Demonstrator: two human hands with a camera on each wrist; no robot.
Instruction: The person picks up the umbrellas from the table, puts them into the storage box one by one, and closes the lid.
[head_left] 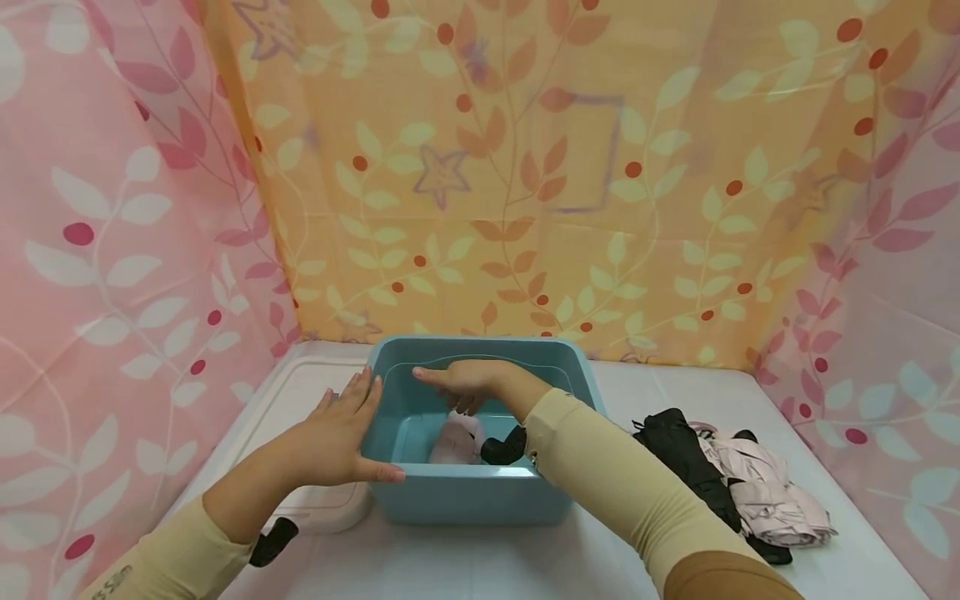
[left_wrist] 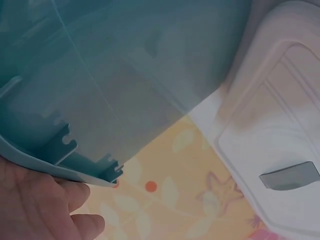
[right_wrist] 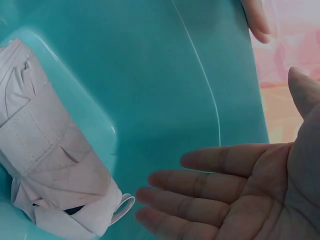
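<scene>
Folded pink umbrella (right_wrist: 50,150) lies on the bottom of the teal bin (head_left: 465,492), which stands near the table's (head_left: 480,567) front edge. Right hand (head_left: 461,382) hovers inside the bin above it, fingers relaxed, holding nothing. Left hand (head_left: 341,433) rests flat against the bin's left rim. White lid (left_wrist: 280,150) lies left of the bin; more umbrellas (head_left: 738,483) are heaped to its right.

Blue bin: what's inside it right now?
Inside the blue bin lies one folded pale pink umbrella with a black handle. The right hand hovers open above it. The near wall and the right forearm hide the rest of the floor.
</scene>
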